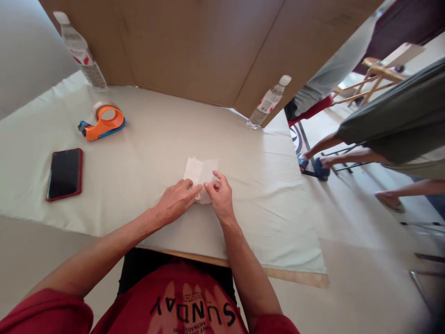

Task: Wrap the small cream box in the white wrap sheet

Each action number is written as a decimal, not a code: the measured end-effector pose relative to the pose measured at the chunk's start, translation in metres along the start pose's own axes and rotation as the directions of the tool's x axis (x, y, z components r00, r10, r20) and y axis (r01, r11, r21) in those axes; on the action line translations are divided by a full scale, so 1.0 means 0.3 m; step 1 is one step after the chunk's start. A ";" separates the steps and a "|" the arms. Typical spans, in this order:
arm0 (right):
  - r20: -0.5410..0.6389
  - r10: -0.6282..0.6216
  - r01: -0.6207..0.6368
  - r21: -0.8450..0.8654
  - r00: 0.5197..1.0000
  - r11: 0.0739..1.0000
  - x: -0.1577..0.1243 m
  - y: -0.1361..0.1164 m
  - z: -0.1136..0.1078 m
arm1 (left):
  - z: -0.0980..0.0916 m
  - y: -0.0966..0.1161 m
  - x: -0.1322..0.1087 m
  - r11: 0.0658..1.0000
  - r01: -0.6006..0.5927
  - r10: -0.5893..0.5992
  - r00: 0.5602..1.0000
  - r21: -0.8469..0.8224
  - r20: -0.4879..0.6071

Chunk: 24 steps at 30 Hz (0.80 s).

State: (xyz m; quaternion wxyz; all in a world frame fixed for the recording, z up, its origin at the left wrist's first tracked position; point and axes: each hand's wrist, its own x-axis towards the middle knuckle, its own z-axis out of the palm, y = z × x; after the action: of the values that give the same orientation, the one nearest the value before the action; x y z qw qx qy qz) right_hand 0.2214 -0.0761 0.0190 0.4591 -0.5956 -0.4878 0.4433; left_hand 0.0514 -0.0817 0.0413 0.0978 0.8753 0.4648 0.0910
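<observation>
A small white sheet, thin like tissue or paper (194, 170), lies creased on the cloth-covered table in front of me. My left hand (178, 198) rests at its lower left, fingers bent together, with the fingertips on the sheet. From the right, my right hand (219, 192) pinches thumb and forefinger at the middle of the sheet, close to the left fingertips. Something small and pale shows under the left fingertips, too small to make out.
An orange tape dispenser (104, 123) and a red-edged phone (65, 174) lie at the left. Two water bottles (83, 53) (269, 103) stand before an upright cardboard panel (194, 46). Other people's legs (354, 155) show beyond the table's right edge (313, 222).
</observation>
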 end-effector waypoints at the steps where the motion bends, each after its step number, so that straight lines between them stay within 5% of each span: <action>1: -0.003 0.006 -0.006 0.009 1.000 1.000 0.001 0.004 -0.003 | -0.002 -0.002 0.001 1.000 -0.020 0.020 1.000 0.018 0.019; 12: -0.024 0.022 -0.020 0.074 0.999 0.997 -0.004 0.036 -0.026 | -0.066 0.014 0.053 0.993 -0.060 0.030 0.963 0.101 0.269; 19: -0.014 0.036 -0.036 -0.004 0.999 0.999 -0.016 0.060 -0.045 | -0.077 0.019 0.078 0.989 -0.085 0.043 0.951 0.124 0.305; 24: 0.001 0.044 -0.044 0.165 0.999 0.985 -0.022 0.046 -0.021 | -0.068 0.015 0.076 0.989 -0.074 0.032 0.954 0.130 0.300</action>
State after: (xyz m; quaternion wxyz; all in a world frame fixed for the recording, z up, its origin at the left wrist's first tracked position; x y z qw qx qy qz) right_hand 0.2292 -0.0848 0.0072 0.4976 -0.5667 -0.4357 0.4914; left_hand 0.0625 -0.0634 0.0637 0.1026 0.8958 0.4265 -0.0715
